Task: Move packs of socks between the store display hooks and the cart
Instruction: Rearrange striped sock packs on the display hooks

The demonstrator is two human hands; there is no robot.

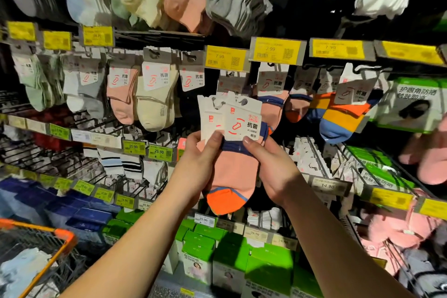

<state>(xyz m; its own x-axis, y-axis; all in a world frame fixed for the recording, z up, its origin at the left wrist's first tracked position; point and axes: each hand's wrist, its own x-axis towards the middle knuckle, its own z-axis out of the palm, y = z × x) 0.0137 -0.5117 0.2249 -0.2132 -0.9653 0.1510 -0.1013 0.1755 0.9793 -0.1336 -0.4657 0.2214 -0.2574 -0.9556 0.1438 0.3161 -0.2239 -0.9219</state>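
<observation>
Both hands hold a small stack of sock packs in front of the display, at the centre of the view. The left hand grips the left edge, thumb pressed on the white header cards; the right hand grips the right edge, thumb on the front card's lower corner. The socks are salmon pink with navy cuffs and an orange toe. The cards are fanned, so their hanger holes do not line up.

Step in hand, as judged: the packs are off any hook and being squared up. Direction of transfer cannot be told from this view. Matching packs hang just behind and to the right, under a yellow price tag, which suggests a return to that hook.

Next move, if hanging: align the cards so the holes coincide, then thread them onto the hook end. If carting: carry the stack down and left to the orange-rimmed cart, near left, where pale items already lie.

Obstructions: the hook tip is hidden behind the price tag holder. Neighbouring striped orange-and-blue packs hang close on the right, and cream packs on the left. Green boxes fill the near lower shelf.
</observation>
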